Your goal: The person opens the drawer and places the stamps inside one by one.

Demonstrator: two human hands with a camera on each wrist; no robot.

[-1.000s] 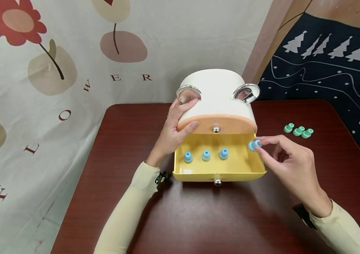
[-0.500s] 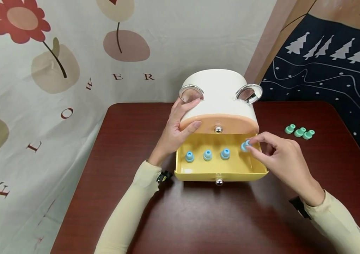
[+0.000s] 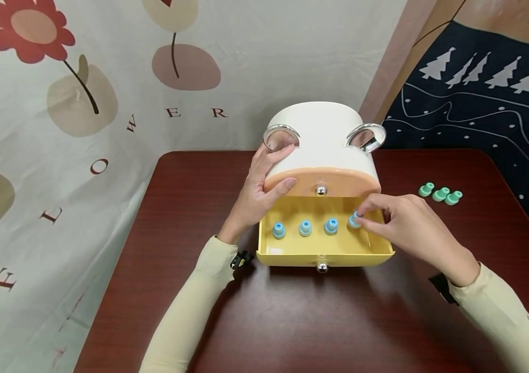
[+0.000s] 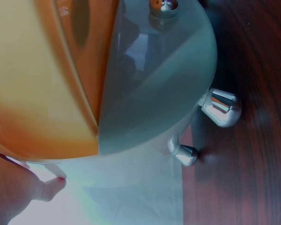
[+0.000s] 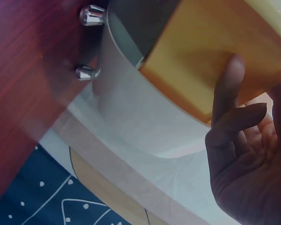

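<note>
A small white cabinet [image 3: 325,137] with an orange front stands on the table, its lower yellow drawer [image 3: 320,259] pulled out. My left hand [image 3: 257,191] rests on the cabinet's left front corner, the thumb across the orange drawer front [image 3: 308,181] and the fingers along the white side. Inside the yellow drawer, three light blue stepped pegs [image 3: 305,228] stand upright in a row. My right hand [image 3: 401,217] reaches over the drawer's right wall, its thumb and index finger pinching another light blue peg [image 3: 354,219] at the row's right end. Whether that peg touches the drawer floor I cannot tell.
Three green pegs [image 3: 441,194] stand on the dark red table [image 3: 199,207], right of the cabinet. Two shiny ring-shaped ears [image 3: 368,137] stick out from the cabinet top. A printed cloth [image 3: 105,67] hangs behind the table, and a navy cloth [image 3: 479,114] hangs at the right.
My right hand has carried the blue peg leftward from the drawer's right wall to the end of the row, then lowered it. The left hand has stayed on the cabinet.
</note>
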